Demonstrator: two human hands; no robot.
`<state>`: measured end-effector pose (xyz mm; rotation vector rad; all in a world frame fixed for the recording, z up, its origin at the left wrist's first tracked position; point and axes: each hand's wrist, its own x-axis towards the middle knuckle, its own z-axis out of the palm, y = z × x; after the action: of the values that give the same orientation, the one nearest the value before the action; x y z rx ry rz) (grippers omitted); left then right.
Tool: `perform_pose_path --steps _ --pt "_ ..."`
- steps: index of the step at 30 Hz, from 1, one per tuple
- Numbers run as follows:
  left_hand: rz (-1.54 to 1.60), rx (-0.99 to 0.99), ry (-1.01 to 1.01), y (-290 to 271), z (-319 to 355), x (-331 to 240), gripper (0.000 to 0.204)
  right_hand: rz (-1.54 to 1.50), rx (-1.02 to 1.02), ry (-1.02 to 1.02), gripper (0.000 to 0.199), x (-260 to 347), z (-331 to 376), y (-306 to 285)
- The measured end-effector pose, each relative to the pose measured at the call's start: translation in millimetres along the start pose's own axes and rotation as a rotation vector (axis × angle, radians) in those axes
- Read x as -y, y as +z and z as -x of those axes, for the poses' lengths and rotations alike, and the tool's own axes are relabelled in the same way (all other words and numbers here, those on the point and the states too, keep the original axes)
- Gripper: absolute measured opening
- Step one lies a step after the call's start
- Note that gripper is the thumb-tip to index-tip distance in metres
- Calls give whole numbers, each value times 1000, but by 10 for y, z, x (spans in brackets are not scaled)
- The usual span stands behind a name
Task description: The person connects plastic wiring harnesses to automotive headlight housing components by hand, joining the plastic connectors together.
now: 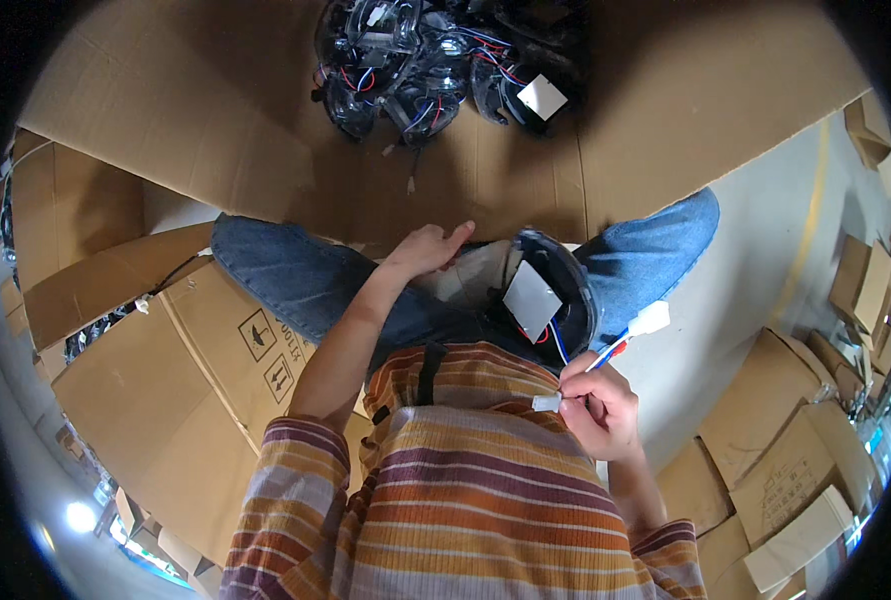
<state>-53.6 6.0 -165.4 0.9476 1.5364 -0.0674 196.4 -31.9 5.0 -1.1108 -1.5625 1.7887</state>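
Observation:
Between my thighs rests a black lamp unit (577,285) with a white label (532,300) on it and thin red, blue and white wires coming out. My right hand (602,405), closed beside the lamp's near right side, pinches these wires. A white plug (545,403) shows at its fingertips, and another white connector (649,319) sticks out above the hand. My left hand (430,250) is by the lamp's left side, over a pale, translucent area (475,278). Its thumb is stretched out, apart from the fingers, which are partly hidden; I see nothing in it.
Ahead, a large cardboard box (665,110) holds several black lamp units (405,70) with loose wires. A printed carton (205,350) stands at my left. Flattened cardboard (780,460) lies on the right, near a yellow floor line (805,230).

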Motion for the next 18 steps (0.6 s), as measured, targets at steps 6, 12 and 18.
perform_pose_path --steps 6,12,18 --pt "30 392 -231 410 -215 224 48 -41 -42 2 15 5 26 51" --pt "740 360 -158 525 -48 -63 24 -86 -71 -31 15 42 -31 91" --pt "1454 -379 189 301 183 -415 25 141 -217 51 9 -62 -88 140"
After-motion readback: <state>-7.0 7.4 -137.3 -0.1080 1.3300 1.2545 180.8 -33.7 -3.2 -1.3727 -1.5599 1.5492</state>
